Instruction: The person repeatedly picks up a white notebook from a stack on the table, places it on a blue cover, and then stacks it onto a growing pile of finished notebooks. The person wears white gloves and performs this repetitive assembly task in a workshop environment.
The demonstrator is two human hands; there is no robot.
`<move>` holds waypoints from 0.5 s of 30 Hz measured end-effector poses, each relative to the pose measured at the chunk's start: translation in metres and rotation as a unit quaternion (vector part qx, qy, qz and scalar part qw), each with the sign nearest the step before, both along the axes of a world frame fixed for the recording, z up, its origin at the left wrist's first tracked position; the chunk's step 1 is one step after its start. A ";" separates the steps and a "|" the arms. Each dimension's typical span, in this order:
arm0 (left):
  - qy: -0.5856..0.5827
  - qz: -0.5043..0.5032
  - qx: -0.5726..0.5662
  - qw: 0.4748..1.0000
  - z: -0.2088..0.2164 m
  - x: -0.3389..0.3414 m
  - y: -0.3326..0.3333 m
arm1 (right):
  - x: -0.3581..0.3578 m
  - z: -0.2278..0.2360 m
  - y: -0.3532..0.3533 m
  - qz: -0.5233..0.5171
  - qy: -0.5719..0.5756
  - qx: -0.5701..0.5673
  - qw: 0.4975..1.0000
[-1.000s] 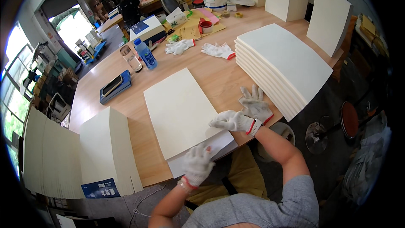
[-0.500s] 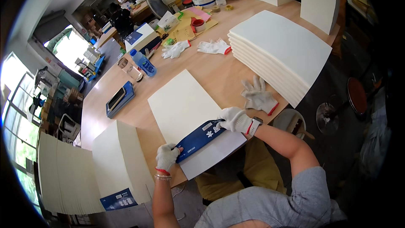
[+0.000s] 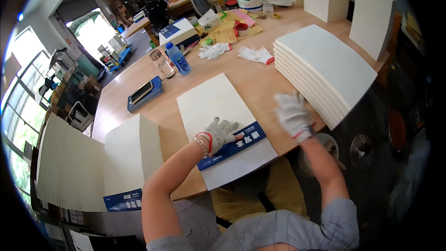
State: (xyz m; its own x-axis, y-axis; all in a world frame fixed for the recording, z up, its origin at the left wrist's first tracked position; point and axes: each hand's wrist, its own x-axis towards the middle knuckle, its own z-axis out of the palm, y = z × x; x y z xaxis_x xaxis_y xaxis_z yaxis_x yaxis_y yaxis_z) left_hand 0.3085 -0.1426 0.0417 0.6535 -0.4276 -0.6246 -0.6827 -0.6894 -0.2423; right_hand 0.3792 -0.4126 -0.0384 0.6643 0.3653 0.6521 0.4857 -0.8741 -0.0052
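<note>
A pad of cream paper [image 3: 216,97] lies at the table's front edge, with a dark blue printed paper band [image 3: 253,135] laid slantwise across its near part. My left hand [image 3: 220,132], in a white knit glove with bare fingertip showing, rests on the band with its fingers spread. To the right of the pad is my right hand [image 3: 295,116], also gloved and smeared by motion. It is apart from the band, over the spot beside the thick paper stack [image 3: 325,60]. The loose grey-white glove there is mostly hidden by it.
At left stand cream paper stacks [image 3: 123,153], one with a blue band [image 3: 123,201]. Farther back are a phone [image 3: 141,93] on a blue box, a glass [image 3: 161,62], a blue bottle [image 3: 178,59] and loose gloves [image 3: 255,55]. A bucket [image 3: 320,158] sits below the right edge.
My right hand has let go of the band's right end and moved right. My left hand has slid from the band's left end towards its middle, fingers now spread. The view has shifted.
</note>
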 end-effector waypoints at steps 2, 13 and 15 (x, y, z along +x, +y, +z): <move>0.028 -0.013 0.000 1.000 0.006 0.007 -0.007 | 0.019 -0.018 -0.053 0.047 0.156 0.110 0.981; 0.025 -0.027 -0.132 0.991 -0.005 0.021 0.013 | -0.118 -0.012 0.199 0.564 0.243 -0.027 0.789; 0.034 -0.016 -0.117 0.992 -0.012 0.020 0.019 | -0.133 -0.013 0.221 0.547 0.216 -0.064 0.806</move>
State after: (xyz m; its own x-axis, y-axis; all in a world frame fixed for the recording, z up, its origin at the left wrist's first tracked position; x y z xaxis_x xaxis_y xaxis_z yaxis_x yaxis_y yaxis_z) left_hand 0.3289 -0.1240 0.0299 0.5976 -0.5855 -0.5478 -0.7143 -0.6991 -0.0320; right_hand 0.2462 -0.1917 -0.0514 0.0543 0.9327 0.3565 0.9437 0.0688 -0.3237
